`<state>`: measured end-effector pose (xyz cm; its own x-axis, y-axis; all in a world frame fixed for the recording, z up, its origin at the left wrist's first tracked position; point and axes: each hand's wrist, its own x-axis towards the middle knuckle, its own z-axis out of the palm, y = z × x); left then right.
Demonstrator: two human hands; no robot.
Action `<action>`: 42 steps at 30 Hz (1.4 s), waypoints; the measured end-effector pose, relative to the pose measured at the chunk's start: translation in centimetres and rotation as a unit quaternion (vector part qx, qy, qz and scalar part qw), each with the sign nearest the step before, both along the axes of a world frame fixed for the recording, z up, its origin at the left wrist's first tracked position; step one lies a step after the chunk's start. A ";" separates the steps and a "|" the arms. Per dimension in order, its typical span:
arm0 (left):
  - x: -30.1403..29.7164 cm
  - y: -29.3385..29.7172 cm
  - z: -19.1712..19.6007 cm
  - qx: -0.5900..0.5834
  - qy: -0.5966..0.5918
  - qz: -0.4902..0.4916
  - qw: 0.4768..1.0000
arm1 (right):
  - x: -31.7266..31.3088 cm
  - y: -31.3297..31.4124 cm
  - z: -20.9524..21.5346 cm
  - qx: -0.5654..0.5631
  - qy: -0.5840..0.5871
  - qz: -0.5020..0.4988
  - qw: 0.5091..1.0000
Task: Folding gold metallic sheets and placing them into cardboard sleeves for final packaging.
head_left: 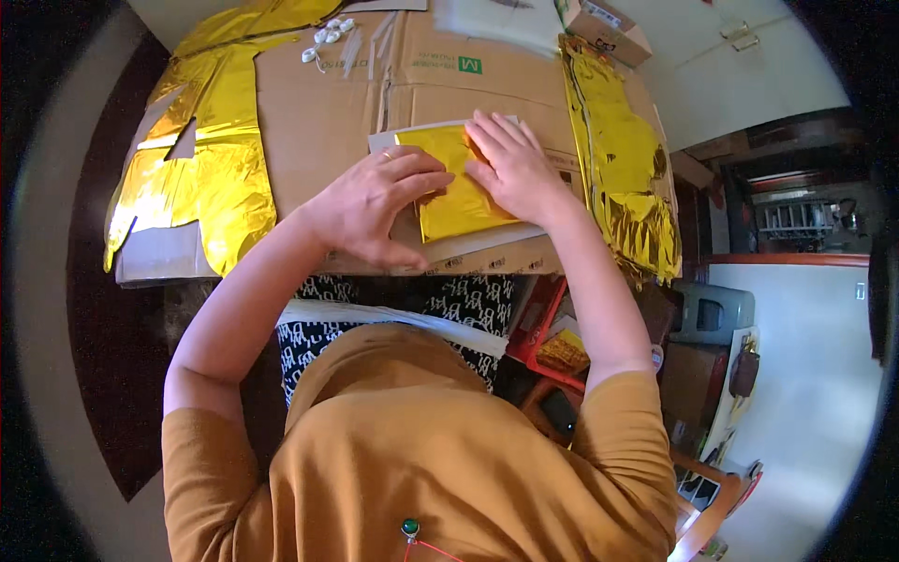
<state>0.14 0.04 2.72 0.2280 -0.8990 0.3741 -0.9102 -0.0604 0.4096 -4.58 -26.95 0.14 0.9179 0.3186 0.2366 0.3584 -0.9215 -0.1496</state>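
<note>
A square of shiny gold foil (461,217) lies on a thin grey board (382,141) near the front of the cardboard-covered table. My right hand (517,169) rests on the foil's right part, fingers stretched out and pressed flat. Over its left edge, my left hand (373,199) has its fingers bent and its thumb spread apart, with the fingertips at the foil. Nothing shows gripped in either hand. Part of the foil and most of the board are hidden beneath my hands and the foil itself.
Loose gold foil (225,178) drapes over the table's left side, and a stack of gold foil sheets (618,150) lines its right edge. Small white pieces (328,35) lie at the back left. An open cardboard box (607,30) stands far right. Below is a red crate (538,323).
</note>
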 end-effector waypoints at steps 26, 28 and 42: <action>0.0 -3.2 -2.0 0.153 -0.086 0.145 0.974 | 18.6 -9.2 3.7 0.283 0.019 -0.196 0.939; 0.1 -2.8 -1.5 0.150 -0.058 0.146 0.976 | 24.6 -10.3 2.3 0.199 0.002 -0.285 0.938; 2.7 -1.7 -0.5 -0.034 0.158 0.142 0.977 | 31.7 -13.5 -0.8 0.082 0.084 -0.326 0.938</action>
